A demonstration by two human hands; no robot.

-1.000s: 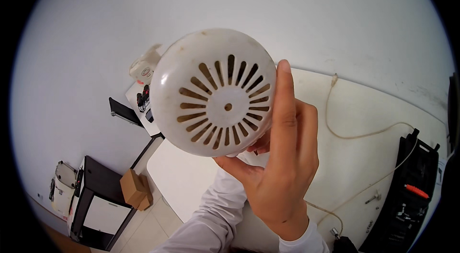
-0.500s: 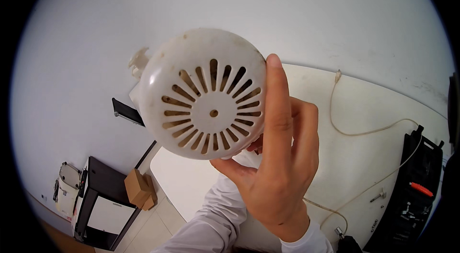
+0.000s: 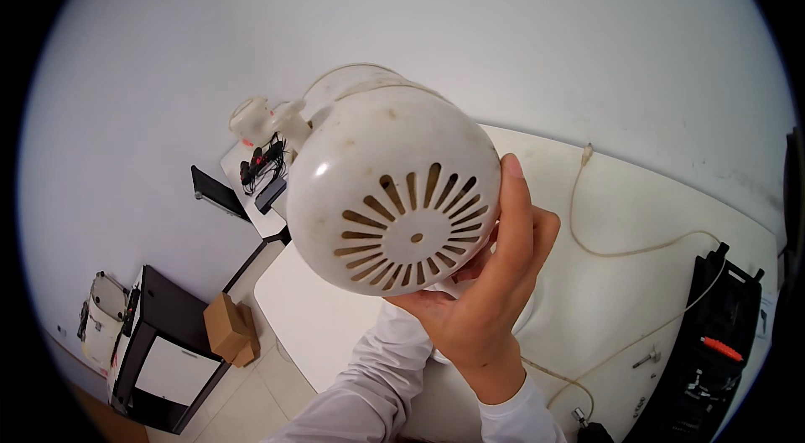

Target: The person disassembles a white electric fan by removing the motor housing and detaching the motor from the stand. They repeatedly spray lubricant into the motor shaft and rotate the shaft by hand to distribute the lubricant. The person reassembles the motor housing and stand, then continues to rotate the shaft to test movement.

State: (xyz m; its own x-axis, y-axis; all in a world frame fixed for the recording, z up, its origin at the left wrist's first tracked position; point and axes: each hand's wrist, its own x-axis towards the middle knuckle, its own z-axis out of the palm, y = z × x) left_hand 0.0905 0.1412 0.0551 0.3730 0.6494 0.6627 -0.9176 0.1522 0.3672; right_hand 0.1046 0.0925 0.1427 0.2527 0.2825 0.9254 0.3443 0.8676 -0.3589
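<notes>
A white, rounded motor housing with slots radiating round a small centre hole (image 3: pixel 417 238), looking like the back of an electric fan, is held up before me. My right hand (image 3: pixel 482 300) grips its lower right side, forefinger along the edge and thumb underneath. Brown specks mark the shell. On its left a white jointed piece (image 3: pixel 251 118) sticks out, and a thin curved rim shows behind its top. My left forearm, in a pale sleeve (image 3: pixel 373 376), reaches up behind the housing; my left hand is mostly hidden there, so its grip does not show.
A white table (image 3: pixel 620 309) lies below, with a pale cable (image 3: pixel 616 255) across it. At right lies a black tool case (image 3: pixel 696 342) with a red-handled tool (image 3: pixel 722 349). Cardboard boxes (image 3: pixel 228 327) and a dark cabinet (image 3: pixel 168 342) stand on the floor at left.
The housing has moved right and down and tipped, so its slots face lower and more of its top shows. My right hand went along with it, still holding on.
</notes>
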